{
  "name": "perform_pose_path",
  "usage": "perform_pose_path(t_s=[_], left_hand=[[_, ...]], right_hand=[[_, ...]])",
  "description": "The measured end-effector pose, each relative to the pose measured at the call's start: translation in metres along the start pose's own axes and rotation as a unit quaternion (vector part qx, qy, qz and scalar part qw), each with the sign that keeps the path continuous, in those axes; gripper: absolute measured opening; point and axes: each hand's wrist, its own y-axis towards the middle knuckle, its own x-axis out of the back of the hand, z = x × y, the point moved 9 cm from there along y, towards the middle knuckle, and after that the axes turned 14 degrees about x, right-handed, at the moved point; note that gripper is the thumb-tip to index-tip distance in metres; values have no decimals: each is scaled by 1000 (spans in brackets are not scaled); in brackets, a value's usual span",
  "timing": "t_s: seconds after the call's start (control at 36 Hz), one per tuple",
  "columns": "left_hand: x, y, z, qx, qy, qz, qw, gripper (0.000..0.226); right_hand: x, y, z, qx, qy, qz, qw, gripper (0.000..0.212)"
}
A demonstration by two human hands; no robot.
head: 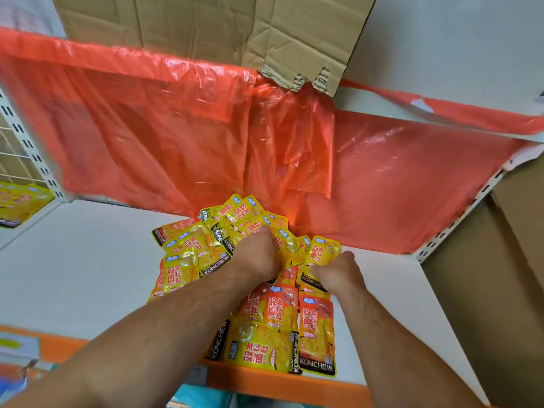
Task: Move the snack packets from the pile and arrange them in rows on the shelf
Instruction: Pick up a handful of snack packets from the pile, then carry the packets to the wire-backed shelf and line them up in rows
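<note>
A pile of yellow and orange snack packets (235, 222) lies on the white shelf (88, 260), running from the back under the red plastic to the front edge. My left hand (259, 254) reaches into the pile and grips packets near its middle. My right hand (335, 270) pinches one yellow packet (323, 250) at the pile's right side. Several packets (316, 334) lie flat by the shelf's orange front lip, below my forearms.
A red plastic sheet (176, 136) hangs from the shelf above over the back. Flattened cardboard (265, 33) lies on top. Brown boxes (500, 275) stand at the right. More yellow packets (17, 201) sit in the left bay behind a perforated upright (35, 148).
</note>
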Motion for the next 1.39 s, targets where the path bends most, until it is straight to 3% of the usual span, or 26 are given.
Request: perform_pose_path(t_s=[0.11,0.22,0.36,0.42,0.53,0.64,0.81,0.89,0.97,1.06,1.17,1.33,1.39], left_hand=[[3,3,4,32,-58,13,998,41],[7,9,17,95,-163,41,981,32],[12,7,42,148,-338,61,928,12],[18,1,52,156,-397,65,902,22],[39,-11,66,161,-513,86,839,30],[62,-22,94,158,-563,96,805,25],[91,-31,171,162,-532,77,827,11],[105,-40,220,181,-534,71,823,23],[123,-47,272,194,-534,48,821,14],[139,-57,322,219,-527,35,821,21],[163,-70,383,225,-531,25,816,24],[184,-71,466,255,-538,-12,804,19],[192,-70,487,258,-537,-27,803,20]], right_hand=[[4,-3,-4,-13,40,-25,999,54],[11,-6,-2,23,97,-85,991,24],[10,-18,19,56,229,-114,965,8],[11,-25,32,69,247,-114,960,8],[30,-44,62,121,208,-174,955,10],[29,-62,100,164,185,-186,951,11],[-27,-92,160,182,218,-118,952,18],[-62,-117,191,189,223,-85,953,25],[-98,-143,221,183,238,-58,952,26],[-130,-168,254,196,250,-36,948,30],[-169,-199,297,215,247,1,945,49],[-228,-229,347,209,250,62,943,12],[-242,-233,365,213,256,79,939,9]])
